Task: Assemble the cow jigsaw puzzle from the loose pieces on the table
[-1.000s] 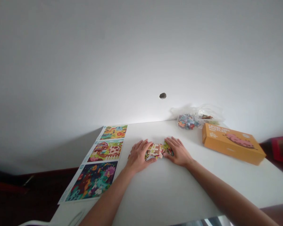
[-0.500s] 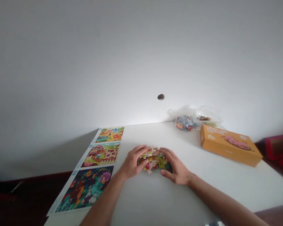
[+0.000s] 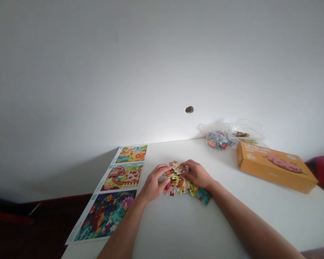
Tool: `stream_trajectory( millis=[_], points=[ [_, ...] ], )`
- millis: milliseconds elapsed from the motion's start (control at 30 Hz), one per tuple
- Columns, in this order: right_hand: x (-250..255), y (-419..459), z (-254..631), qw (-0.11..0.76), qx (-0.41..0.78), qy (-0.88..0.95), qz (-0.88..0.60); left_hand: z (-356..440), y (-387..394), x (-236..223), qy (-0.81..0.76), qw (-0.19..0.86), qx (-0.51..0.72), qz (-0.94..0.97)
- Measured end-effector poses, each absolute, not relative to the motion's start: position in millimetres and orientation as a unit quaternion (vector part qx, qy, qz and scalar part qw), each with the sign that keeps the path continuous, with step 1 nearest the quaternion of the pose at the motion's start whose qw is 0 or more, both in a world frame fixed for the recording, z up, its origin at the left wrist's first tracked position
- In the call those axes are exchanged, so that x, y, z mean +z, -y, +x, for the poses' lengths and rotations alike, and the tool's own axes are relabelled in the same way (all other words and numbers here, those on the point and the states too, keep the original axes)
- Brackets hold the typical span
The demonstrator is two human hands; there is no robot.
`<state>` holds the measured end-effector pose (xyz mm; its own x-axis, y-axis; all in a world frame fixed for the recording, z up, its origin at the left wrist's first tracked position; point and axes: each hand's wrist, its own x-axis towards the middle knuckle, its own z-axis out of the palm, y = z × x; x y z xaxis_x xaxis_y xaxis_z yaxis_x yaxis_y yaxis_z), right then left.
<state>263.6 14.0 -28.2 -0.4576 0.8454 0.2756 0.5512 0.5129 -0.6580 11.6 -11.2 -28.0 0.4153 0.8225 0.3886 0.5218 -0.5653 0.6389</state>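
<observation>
Both your hands work at a pile of puzzle pieces (image 3: 175, 181) on the white table (image 3: 164, 230), just below the centre of the frame. Your left hand (image 3: 152, 183) curves loosely along the pile's left edge, thumb parted from the fingers, cupping the pieces rather than pinching any. Your right hand (image 3: 198, 175) bends over the pile's upper right, fingers curled down; whether they have hold of a piece, one cannot tell. Half a second earlier, the two hands faced each other around a tight clump; now the right reaches across the top, and the pile fans out toward the lower right, a teal section (image 3: 204, 196) showing beside your right wrist. Your left hand keeps its place on the pile's left side. A sheet of three animal pictures (image 3: 122, 176) lies at the lower left of the frame. An orange puzzle box (image 3: 277, 167) sits at the right, with clear bags of pieces (image 3: 218, 139) behind it near the wall (image 3: 162, 64).
</observation>
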Motion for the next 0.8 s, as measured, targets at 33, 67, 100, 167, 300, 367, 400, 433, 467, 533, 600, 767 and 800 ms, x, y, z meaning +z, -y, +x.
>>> stream_trajectory(
  millis=[33, 67, 100, 167, 300, 367, 400, 433, 467, 533, 600, 767, 800],
  points=[
    [-27, -12, 266, 0.302, 0.227, 0.821, -0.428, 12, 11, -28, -0.415, 0.211, 0.346, 0.815],
    [-24, -9, 268, 0.303, 0.206, 0.826, -0.429, 12, 10, -29, -0.420, 0.205, 0.343, 0.815],
    [-21, -6, 269, 0.300, 0.189, 0.831, -0.430, 12, 10, -29, -0.427, 0.198, 0.341, 0.814],
    [-13, -1, 271, 0.280, 0.170, 0.844, -0.424, 13, 9, -31, -0.445, 0.182, 0.343, 0.807],
    [-7, 8, 269, 0.205, 0.172, 0.886, -0.379, 13, 8, -34, -0.471, 0.168, 0.347, 0.793],
    [-9, 8, 267, 0.184, 0.175, 0.890, -0.378, 12, 9, -32, -0.472, 0.172, 0.340, 0.795],
    [-10, 7, 267, 0.181, 0.174, 0.887, -0.387, 12, 10, -30, -0.470, 0.175, 0.335, 0.798],
    [-10, 6, 267, 0.182, 0.172, 0.882, -0.400, 11, 11, -28, -0.467, 0.178, 0.329, 0.801],
    [-10, 5, 268, 0.186, 0.167, 0.876, -0.412, 10, 12, -25, -0.463, 0.179, 0.321, 0.807],
    [-7, 4, 271, 0.192, 0.156, 0.870, -0.427, 9, 15, -19, -0.453, 0.179, 0.294, 0.822],
    [-3, 4, 277, 0.187, 0.150, 0.877, -0.418, 8, 18, -15, -0.444, 0.176, 0.254, 0.841],
    [-4, 5, 287, 0.134, 0.158, 0.894, -0.398, 9, 19, -18, -0.441, 0.157, 0.184, 0.864],
    [-7, 4, 287, 0.131, 0.159, 0.888, -0.412, 10, 19, -20, -0.447, 0.153, 0.187, 0.861]
  ],
)
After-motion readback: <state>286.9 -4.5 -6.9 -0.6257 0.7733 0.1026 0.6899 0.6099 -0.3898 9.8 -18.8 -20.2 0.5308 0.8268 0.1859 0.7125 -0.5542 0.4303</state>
